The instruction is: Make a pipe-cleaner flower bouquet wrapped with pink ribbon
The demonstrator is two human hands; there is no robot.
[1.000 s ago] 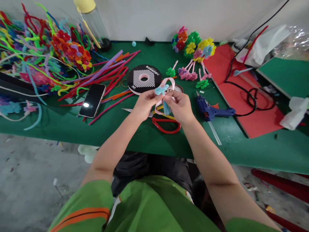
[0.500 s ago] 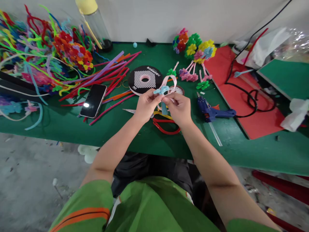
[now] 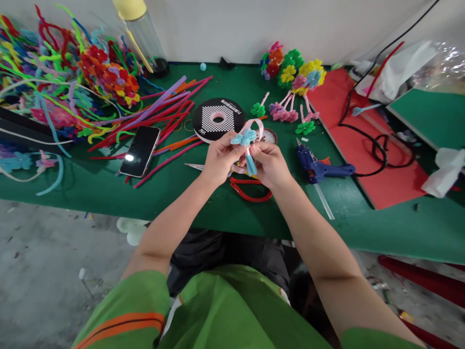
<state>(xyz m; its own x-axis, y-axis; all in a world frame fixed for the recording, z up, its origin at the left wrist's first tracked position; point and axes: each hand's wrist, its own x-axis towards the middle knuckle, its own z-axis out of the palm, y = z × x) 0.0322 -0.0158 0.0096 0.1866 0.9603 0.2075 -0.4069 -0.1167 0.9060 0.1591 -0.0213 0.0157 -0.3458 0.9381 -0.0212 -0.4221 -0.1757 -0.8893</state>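
A light blue pipe-cleaner flower is pinched in the fingers of my left hand, its blue stems hanging below. My right hand is closed at the stem, thumb and finger on a pale pink ribbon that loops up behind the flower. Just behind my hands lies a black ribbon spool with a checkered label. Beneath them are red-handled scissors, their blade pointing left, and a round tin partly hidden by my right hand.
A phone and loose pipe cleaners lie to the left, by a colourful heap. Finished flowers stand at the back. On the right are a blue glue gun, its black cord and a red board.
The flower has tilted up so its petals show more, and its blue stems have swung slightly right. My right hand has shifted a little around the stem.
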